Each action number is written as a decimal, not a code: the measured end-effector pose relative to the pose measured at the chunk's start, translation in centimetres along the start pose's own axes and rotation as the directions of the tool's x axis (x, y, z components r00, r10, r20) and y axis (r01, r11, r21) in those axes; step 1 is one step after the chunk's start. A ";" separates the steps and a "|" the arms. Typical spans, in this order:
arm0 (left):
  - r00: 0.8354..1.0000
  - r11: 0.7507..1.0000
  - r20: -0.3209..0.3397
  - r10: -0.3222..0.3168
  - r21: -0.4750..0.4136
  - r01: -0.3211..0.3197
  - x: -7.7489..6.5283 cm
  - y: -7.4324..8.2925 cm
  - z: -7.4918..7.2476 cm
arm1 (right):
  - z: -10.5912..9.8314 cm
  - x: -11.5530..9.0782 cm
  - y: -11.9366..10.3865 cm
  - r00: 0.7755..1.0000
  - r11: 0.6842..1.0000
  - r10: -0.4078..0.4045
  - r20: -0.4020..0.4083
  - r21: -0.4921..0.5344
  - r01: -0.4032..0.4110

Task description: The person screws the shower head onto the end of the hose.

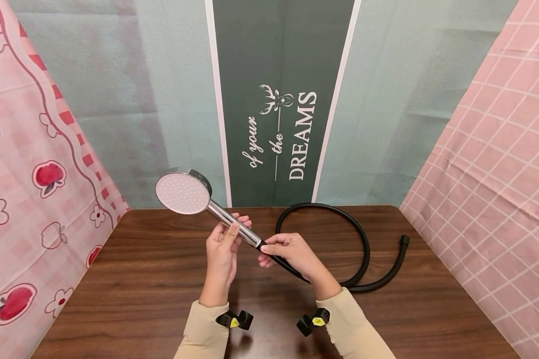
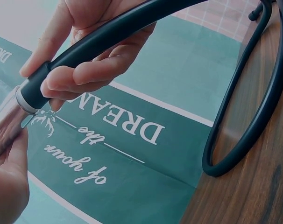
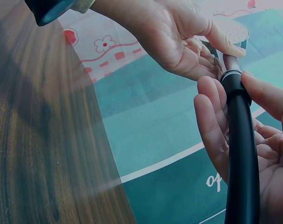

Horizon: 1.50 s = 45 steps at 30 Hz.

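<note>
A chrome hand shower [image 1: 182,193] with a round, pale spray face is held tilted above the table, its head up to the left. My left hand [image 1: 220,252] grips its silver handle, thumb on top. At the handle's lower end, my right hand [image 1: 294,254] pinches the black connector [image 3: 236,86] of a black shower hose [image 1: 364,249] between thumb and fingers. The connector meets the handle at a pale ring [image 2: 25,100]; how far it is screwed on cannot be told. From there the hose runs under my right hand and loops over the table.
The hose's free end [image 1: 404,242] points up at the right of the brown wooden table [image 1: 139,279]. A green and grey cloth with lettering [image 1: 278,60] hangs behind. Pink patterned cloths stand at the left [image 1: 36,149] and right [image 1: 489,164]. Each wrist wears a small black camera.
</note>
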<state>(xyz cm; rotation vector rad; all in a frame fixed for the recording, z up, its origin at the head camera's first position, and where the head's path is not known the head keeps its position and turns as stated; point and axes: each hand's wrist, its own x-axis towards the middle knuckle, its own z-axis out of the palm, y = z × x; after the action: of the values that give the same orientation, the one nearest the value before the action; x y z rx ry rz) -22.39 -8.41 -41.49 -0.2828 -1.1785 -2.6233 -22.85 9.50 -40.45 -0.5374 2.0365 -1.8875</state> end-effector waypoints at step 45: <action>1.000 1.000 0.003 -0.001 -0.018 0.001 -0.1 0.1 0.1 | -0.3 0.0 -0.1 0.999 1.000 0.019 0.038 0.024 -0.019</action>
<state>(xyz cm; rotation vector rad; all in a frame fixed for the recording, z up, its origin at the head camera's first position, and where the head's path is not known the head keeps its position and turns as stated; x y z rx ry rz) -22.24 -8.36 -41.35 -0.2895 -1.1563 -2.6361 -22.95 9.75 -40.36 -0.5414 1.9851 -1.8748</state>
